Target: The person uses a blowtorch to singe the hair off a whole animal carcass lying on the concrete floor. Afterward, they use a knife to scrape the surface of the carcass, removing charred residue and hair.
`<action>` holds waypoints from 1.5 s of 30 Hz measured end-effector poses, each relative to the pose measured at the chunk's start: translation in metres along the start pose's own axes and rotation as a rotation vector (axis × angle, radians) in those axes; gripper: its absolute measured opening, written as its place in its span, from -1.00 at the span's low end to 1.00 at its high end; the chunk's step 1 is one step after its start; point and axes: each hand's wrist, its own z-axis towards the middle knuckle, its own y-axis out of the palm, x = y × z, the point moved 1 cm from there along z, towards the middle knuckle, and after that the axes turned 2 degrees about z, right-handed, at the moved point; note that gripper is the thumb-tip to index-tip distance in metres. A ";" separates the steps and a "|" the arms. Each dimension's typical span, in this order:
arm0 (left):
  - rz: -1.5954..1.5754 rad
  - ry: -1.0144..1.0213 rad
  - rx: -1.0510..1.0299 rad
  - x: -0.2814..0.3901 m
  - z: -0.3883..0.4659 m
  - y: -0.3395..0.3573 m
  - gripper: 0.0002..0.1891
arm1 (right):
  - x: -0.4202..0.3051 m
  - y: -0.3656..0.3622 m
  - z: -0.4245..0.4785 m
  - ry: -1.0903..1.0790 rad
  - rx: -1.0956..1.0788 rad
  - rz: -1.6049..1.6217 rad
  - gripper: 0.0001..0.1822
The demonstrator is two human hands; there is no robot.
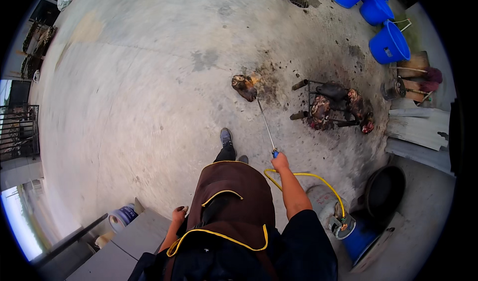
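My right hand (pixel 280 163) grips the blue handle of a gas torch (pixel 266 122), whose long metal tube points forward. At the torch's tip an animal head (pixel 245 87), charred dark with paler patches, lies on the concrete floor, with an orange glow at its right side. A yellow hose (pixel 324 182) runs from near the handle to a gas cylinder (pixel 324 203) at my right. My left hand (pixel 180 213) hangs by my brown apron (pixel 231 184), fingers slightly curled, holding nothing. Several charred meat pieces (pixel 332 90) rest on and around a metal frame (pixel 309 98) to the right.
Blue buckets (pixel 389 42) stand at the upper right near a floor drain (pixel 298 0). Corrugated sheets (pixel 422 127), a dark round tub (pixel 385 191) and a blue container (pixel 360 234) line the right side. A tiled ledge (pixel 140 232) with a bucket (pixel 122 217) beside it is at lower left.
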 end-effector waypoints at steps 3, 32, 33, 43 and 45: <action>0.075 -0.093 0.029 0.042 -0.002 0.003 -0.40 | -0.006 -0.013 -0.007 0.055 -0.007 0.052 -0.59; 0.673 0.578 -0.480 0.240 0.165 0.399 -0.61 | 0.041 0.097 0.167 -0.004 -0.080 0.446 -0.65; 0.719 0.582 -0.480 0.243 0.159 0.393 -0.61 | 0.031 0.101 0.164 -0.025 -0.041 0.428 -0.65; 0.981 0.923 -0.104 0.289 0.166 0.323 -0.64 | -0.055 0.150 0.192 0.056 0.029 0.543 -0.67; 1.006 0.922 -0.058 0.292 0.168 0.309 -0.63 | -0.046 0.157 0.184 0.103 -0.032 0.595 -0.68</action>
